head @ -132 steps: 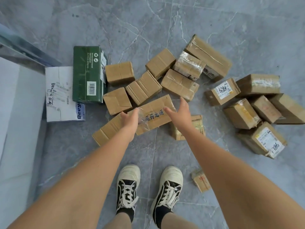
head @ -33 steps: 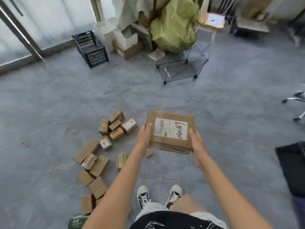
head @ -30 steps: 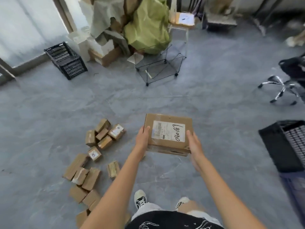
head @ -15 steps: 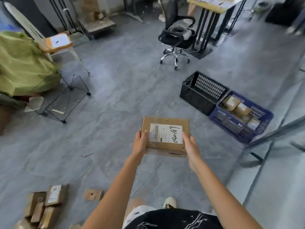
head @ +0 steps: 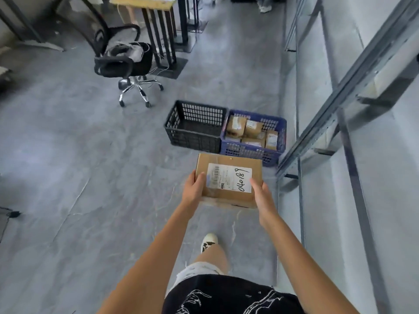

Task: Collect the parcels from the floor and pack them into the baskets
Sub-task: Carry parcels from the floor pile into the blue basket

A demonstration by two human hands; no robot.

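Note:
I carry a flat brown cardboard parcel (head: 229, 164) with a white label marked 040189, held level in front of me. My left hand (head: 192, 189) grips its left edge, thumb on top. My right hand (head: 260, 193) grips its right edge. Ahead on the floor stand two baskets side by side: a black basket (head: 195, 137) with nothing visible inside, and a blue basket (head: 247, 152) holding several brown parcels (head: 249, 130). The held parcel's far edge covers part of the blue basket's front wall.
A black office chair (head: 122, 62) on a chrome base stands to the far left of the baskets, beside a desk with black legs (head: 163, 35). A grey metal frame (head: 340, 94) and a raised ledge run along the right. Grey floor lies open to the left.
The view has swung right from the parcel pile on the floor to the baskets, which are now nearer and straight ahead. Both hands keep the same hold on the labelled parcel.

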